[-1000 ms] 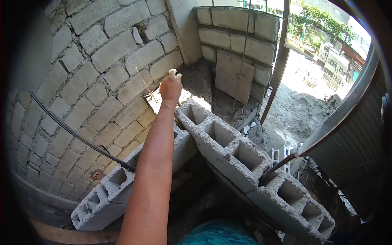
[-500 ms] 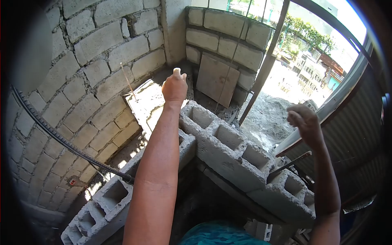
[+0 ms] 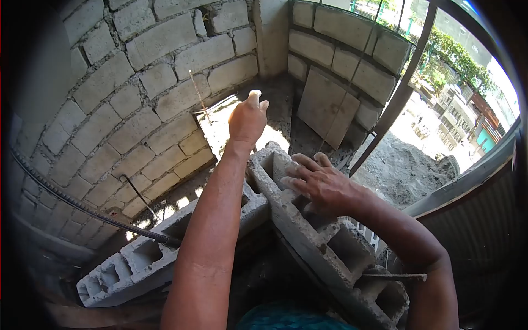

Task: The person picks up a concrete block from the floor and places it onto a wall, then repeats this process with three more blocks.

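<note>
My left hand [image 3: 247, 118] is stretched forward beyond the near end of the hollow block row. Its fingers are curled closed, and whatever they may hold is hidden behind the hand. My right hand [image 3: 324, 184] lies over the top of a grey hollow concrete block [image 3: 275, 190], fingers spread and dusted pale at the tips. The block's open cells face up, partly covered by that hand. A second row of hollow blocks [image 3: 132, 267] meets this one at an angle, left of my left forearm.
A long ribbed steel bar [image 3: 82, 206] juts from the left block row. Another bar [image 3: 396, 276] sticks out beside the right row. A flat board [image 3: 328, 107] leans on the far block wall [image 3: 352, 66]. A sand heap [image 3: 401, 165] lies outside, past a metal post [image 3: 393, 96].
My right hand has come left and down from the air onto the block row. My left hand stays closed and extended. The view has turned, shifting the background right.
</note>
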`<action>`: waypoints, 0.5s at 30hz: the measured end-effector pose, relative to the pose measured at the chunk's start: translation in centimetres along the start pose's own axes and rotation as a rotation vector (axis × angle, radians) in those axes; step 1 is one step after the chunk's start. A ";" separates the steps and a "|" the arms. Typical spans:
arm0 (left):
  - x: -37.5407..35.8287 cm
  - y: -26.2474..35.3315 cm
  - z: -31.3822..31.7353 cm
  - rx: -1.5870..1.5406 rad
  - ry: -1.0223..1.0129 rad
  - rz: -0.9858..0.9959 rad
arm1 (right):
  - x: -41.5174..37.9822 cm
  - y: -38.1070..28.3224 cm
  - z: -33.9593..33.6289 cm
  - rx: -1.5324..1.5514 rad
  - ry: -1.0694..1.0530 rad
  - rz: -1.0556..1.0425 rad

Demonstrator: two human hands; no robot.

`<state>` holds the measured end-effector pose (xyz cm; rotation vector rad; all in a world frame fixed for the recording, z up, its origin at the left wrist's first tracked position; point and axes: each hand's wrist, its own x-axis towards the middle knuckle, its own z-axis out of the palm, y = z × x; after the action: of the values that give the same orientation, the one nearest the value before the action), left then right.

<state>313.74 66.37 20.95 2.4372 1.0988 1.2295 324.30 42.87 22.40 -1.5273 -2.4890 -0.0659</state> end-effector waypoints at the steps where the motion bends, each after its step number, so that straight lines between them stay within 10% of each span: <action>1: 0.0 0.1 -0.2 0.005 -0.010 -0.003 | 0.5 0.3 0.8 0.025 -0.042 -0.017; 15: 0.6 -1.0 0.4 -0.037 -0.005 -0.010 | 2.5 1.6 1.6 0.192 -0.128 -0.092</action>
<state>313.72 67.56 20.64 2.4029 1.0764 1.2294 324.39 46.09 21.23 -1.3798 -2.5756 0.2571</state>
